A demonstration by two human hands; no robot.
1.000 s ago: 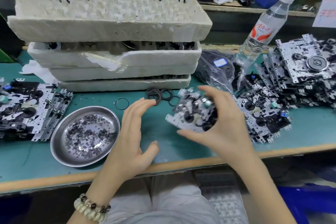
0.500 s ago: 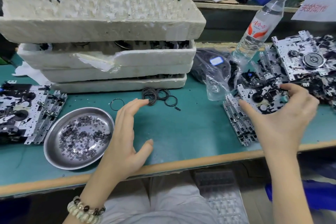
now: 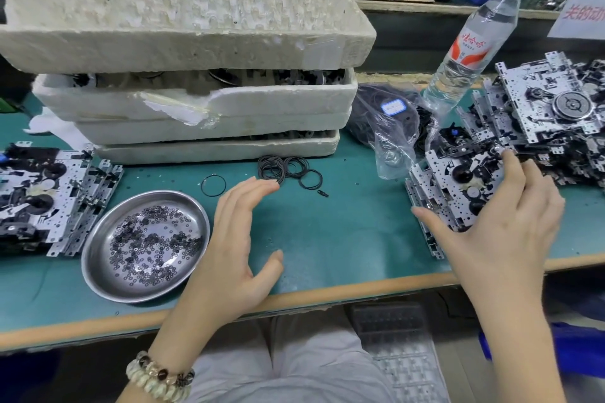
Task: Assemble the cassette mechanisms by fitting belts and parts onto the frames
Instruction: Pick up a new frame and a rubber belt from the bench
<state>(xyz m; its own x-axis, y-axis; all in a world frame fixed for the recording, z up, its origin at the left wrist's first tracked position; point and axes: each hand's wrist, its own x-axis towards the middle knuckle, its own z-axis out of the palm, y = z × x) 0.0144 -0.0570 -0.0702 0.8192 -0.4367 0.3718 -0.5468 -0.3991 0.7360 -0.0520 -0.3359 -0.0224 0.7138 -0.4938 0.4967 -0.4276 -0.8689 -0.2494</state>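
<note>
Two hands, one counter [image 3: 343, 232], several lots of parts.

**Right hand** [image 3: 501, 216]: over the stack of frames [image 3: 425, 239] near the front right corner of the counter. The thumb is at the near left edge of the top frame [image 3: 458, 173] and the fingers lie across its far side. Whether the grip clamps the frame or only rests on it cannot be told.
- Change: a second ago this hand held a frame in the air over the middle of the counter. It has since carried the frame right and brought it down on the stack.
- Judgement: that unit looks finished here, and a fresh frame is probably due next.

**Left hand** [image 3: 235, 239]: grip open, fingers straight, holding nothing. It hovers above the front middle of the counter, where it was a second ago. Its fingertips are just short of the belts.

**Belts** [image 3: 283, 168]: a loose heap of black rings mid-counter, just in front of the foam trays. One single ring [image 3: 213, 185] lies apart to their left. None has been picked up yet, and the waiting left hand is the nearer one for that.

**Other stock:**
- Metal dish [image 3: 98, 249] of small washers near the front edge, left of the left hand.
- Foam trays [image 3: 196, 42], stacked toward the back left, the top one holding rows of dark discs.
- Plastic bag [image 3: 393, 121] of dark rings, right of the trays.
- Water bottle [image 3: 471, 42], behind the bag.
- Pile of mechanisms [image 3: 556, 108] at the right edge.
- Second pile [image 3: 42, 193] at the left edge.
</note>
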